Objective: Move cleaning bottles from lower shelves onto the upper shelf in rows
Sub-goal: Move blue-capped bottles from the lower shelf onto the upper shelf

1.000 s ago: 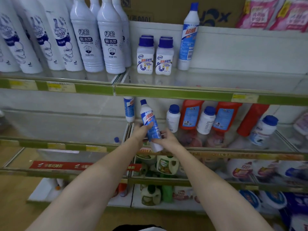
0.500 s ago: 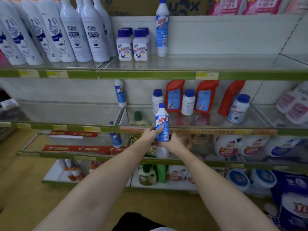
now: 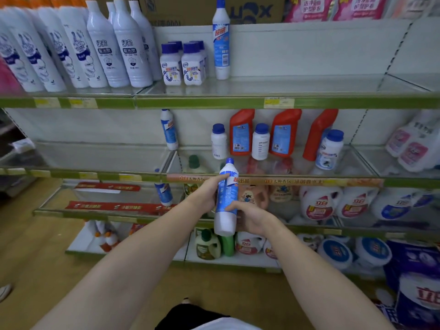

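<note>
Two bare forearms reach in from the bottom, both hands on one bottle. Right hand [image 3: 253, 219] cups the lower part, fingers curled round the white base and blue label. Left hand [image 3: 206, 195] grips higher up, thumb laid across the label near the shoulder. The held bottle [image 3: 226, 198], white w/ blue label and blue cap, stands near upright in mid-air, in front of the middle shelf's edge strip [image 3: 273, 181], cap just above that strip.

Behind the hands, lower shelves: round white detergent jugs [image 3: 319, 203] to the right, green-capped bottles [image 3: 207, 244] at the bottom.

Further back, middle shelf: a matching slim bottle [image 3: 169, 129] leans at the left of the bay, three red bottles [image 3: 241, 132] along the back wall, small blue-capped white jars [image 3: 219, 141] btwn and in front of them.

Top of view, the upper shelf [image 3: 285, 102]: one slim blue-label bottle [image 3: 221, 41] upright, just beside a cluster of short blue-capped jars [image 3: 182, 64]; left of those, rows of tall white bottles [image 3: 119, 48]. Rest of that shelf to the right is bare glass.
</note>
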Demonstrator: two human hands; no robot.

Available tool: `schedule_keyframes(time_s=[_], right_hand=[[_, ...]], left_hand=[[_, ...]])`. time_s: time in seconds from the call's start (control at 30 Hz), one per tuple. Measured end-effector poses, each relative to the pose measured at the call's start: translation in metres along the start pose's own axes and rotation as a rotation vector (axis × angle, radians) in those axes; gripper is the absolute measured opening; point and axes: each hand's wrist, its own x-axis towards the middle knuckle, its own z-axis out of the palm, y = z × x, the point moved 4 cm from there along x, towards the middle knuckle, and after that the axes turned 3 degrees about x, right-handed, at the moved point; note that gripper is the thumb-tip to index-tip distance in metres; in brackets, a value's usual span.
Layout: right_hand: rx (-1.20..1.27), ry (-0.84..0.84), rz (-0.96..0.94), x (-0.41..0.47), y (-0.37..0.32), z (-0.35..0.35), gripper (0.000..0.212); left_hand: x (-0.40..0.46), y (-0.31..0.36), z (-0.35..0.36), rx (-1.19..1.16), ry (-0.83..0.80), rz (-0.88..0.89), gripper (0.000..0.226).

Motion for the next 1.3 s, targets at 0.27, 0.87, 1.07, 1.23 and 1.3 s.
schedule_keyframes(time_s=[0.27, 0.87, 1.07, 1.23, 1.3], right_hand=[[0.195, -0.058, -0.040, -0.007, -0.007, -0.007, 0.061], [-0.033, 0.034, -0.095, -0.027, -0.021, -0.012, 0.036], [-0.287, 0.184, -0.155, -0.017, -0.030, -0.011, 0.062], [-0.291, 0.255, -0.257, -0.014, -0.055, 0.003, 0.062], [-0.278, 0.255, -0.318, -0.013, -0.076, 0.012, 0.054]], left_hand=[[-0.001, 0.021, 0.019, 0.169, 0.135, 0.088, 0.039], [-0.015, 0.047, 0.031, 0.169, 0.142, 0.158, 0.059], [-0.024, 0.058, 0.030, 0.071, 0.248, 0.241, 0.041], [-0.028, 0.088, 0.024, 0.106, 0.246, 0.320, 0.052], [-0.030, 0.107, 0.022, 0.099, 0.236, 0.370, 0.055]])
